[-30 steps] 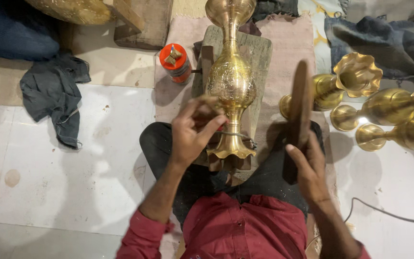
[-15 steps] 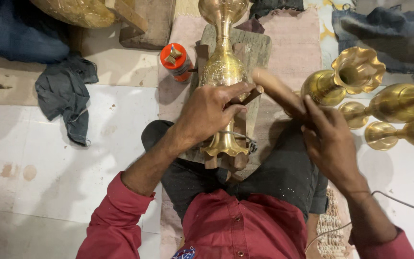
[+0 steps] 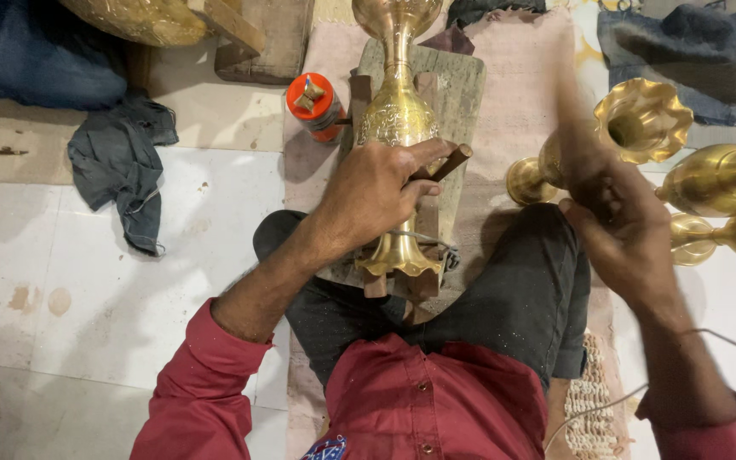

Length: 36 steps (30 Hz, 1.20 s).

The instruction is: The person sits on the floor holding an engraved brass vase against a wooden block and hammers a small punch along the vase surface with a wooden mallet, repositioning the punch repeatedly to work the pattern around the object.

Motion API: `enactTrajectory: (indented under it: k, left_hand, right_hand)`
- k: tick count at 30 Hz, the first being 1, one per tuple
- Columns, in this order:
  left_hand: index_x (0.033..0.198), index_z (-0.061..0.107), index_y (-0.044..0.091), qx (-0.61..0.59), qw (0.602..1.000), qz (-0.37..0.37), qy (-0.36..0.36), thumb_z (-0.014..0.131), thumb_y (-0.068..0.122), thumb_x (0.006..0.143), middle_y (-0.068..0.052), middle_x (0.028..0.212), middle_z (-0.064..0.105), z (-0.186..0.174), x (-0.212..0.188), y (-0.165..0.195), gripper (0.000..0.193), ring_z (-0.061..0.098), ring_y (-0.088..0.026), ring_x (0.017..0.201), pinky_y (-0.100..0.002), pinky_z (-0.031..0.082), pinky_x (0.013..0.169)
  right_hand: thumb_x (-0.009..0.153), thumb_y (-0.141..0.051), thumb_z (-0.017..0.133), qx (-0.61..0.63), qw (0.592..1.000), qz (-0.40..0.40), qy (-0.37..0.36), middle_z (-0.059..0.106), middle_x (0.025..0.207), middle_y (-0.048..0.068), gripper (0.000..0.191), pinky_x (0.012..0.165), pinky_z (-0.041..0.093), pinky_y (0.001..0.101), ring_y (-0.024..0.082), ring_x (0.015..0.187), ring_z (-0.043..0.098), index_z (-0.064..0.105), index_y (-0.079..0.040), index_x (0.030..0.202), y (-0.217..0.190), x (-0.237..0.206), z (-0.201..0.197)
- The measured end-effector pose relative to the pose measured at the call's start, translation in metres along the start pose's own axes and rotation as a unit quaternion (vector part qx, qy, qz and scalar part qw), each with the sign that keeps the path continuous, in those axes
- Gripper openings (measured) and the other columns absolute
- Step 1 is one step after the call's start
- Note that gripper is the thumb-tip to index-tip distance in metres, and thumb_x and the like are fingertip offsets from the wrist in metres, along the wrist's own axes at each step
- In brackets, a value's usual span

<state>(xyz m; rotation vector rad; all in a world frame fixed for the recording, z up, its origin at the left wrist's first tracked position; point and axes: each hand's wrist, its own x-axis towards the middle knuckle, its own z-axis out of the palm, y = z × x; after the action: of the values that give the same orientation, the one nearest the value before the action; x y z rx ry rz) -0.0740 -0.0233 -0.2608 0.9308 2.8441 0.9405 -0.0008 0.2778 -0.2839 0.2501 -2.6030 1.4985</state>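
Between my knees, on a wooden board [image 3: 462, 94] laid over a pink cloth [image 3: 521, 77], lies the brass vase [image 3: 395, 119] I work on. Its long axis runs straight away from me: the scalloped foot points at my lap, the neck and mouth at the top edge of view, where the rim is cut off. My left hand [image 3: 376, 192] presses down on its lower body, fingers curled around a thin dark wooden tool [image 3: 451, 162] that slants up to the right. My right hand [image 3: 619, 221] is raised off to the right, well apart from the vase, blurred; its fingers look curled around something dark, but I cannot tell what.

Open room lies on the left, where pale floor tiles [image 3: 61, 255] stretch to the edge, broken only by 1 grey rag [image 3: 121, 170]. The right side is crowded: I count 3 more brass vases there, 1 with a fluted mouth [image 3: 641, 119] facing me and 2 [image 3: 726, 204] lying partly out of view. 1 orange-capped bottle [image 3: 315, 104] stands just left of the board. A thin white cord [image 3: 726, 341] crosses my right forearm.
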Motion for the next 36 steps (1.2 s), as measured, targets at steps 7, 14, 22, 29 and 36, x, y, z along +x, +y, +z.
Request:
enactTrajectory:
  k: [7, 14, 22, 29, 36]
  left_hand:
    - [0.131, 0.069, 0.019, 0.001, 0.999, -0.030, -0.017, 0.079, 0.027, 0.088, -0.012, 0.067, 0.073, -0.004, 0.001, 0.008, 0.046, 0.073, -0.022, 0.057, -0.040, 0.060, 0.055]
    - [0.130, 0.070, 0.018, -0.026, 0.999, -0.026, 0.014, 0.082, 0.025, 0.086, -0.013, 0.072, 0.074, -0.007, -0.001, 0.009, 0.046, 0.075, -0.024, 0.062, -0.041, 0.061, 0.060]
    - [0.132, 0.068, 0.019, -0.043, 0.999, 0.001, 0.006, 0.077, 0.019, 0.089, -0.011, 0.078, 0.077, -0.008, 0.001, 0.007, 0.044, 0.077, -0.023, 0.067, -0.040, 0.062, 0.061]
    - [0.132, 0.067, 0.017, 0.001, 1.000, -0.009, -0.001, 0.078, 0.022, 0.090, -0.013, 0.074, 0.075, -0.010, 0.001, 0.011, 0.044, 0.076, -0.023, 0.067, -0.041, 0.062, 0.061]
    - [0.128, 0.071, 0.016, -0.026, 0.999, -0.014, 0.042, 0.078, 0.020, 0.088, -0.015, 0.080, 0.076, -0.005, -0.004, 0.013, 0.042, 0.075, -0.025, 0.065, -0.042, 0.062, 0.064]
  right_hand:
    - [0.090, 0.001, 0.072, -0.136, 0.990, -0.046, 0.000, 0.061, 0.128, 0.017, 0.067, 0.098, 0.055, 0.0358, 0.028, 0.114, 0.064, 0.055, -0.013, 0.153, -0.006, -0.003, -0.001]
    - [0.091, 0.006, 0.068, -0.137, 0.990, -0.006, -0.027, 0.062, 0.124, 0.014, 0.065, 0.096, 0.059, 0.0343, 0.026, 0.110, 0.069, 0.059, -0.017, 0.150, -0.014, -0.010, -0.011]
    - [0.092, 0.002, 0.069, -0.099, 0.995, 0.001, -0.017, 0.060, 0.133, 0.013, 0.061, 0.098, 0.060, 0.0311, 0.023, 0.119, 0.065, 0.053, -0.014, 0.149, -0.017, -0.006, -0.010]
    - [0.100, 0.000, 0.072, -0.064, 0.998, 0.012, -0.004, 0.060, 0.116, 0.012, 0.047, 0.091, 0.058, 0.0300, 0.023, 0.105, 0.066, 0.056, -0.013, 0.142, -0.013, -0.011, -0.010]
    - [0.088, 0.002, 0.068, -0.112, 0.993, -0.032, 0.023, 0.063, 0.126, 0.011, 0.070, 0.095, 0.054, 0.0349, 0.022, 0.113, 0.064, 0.049, -0.016, 0.152, -0.027, -0.008, -0.010]
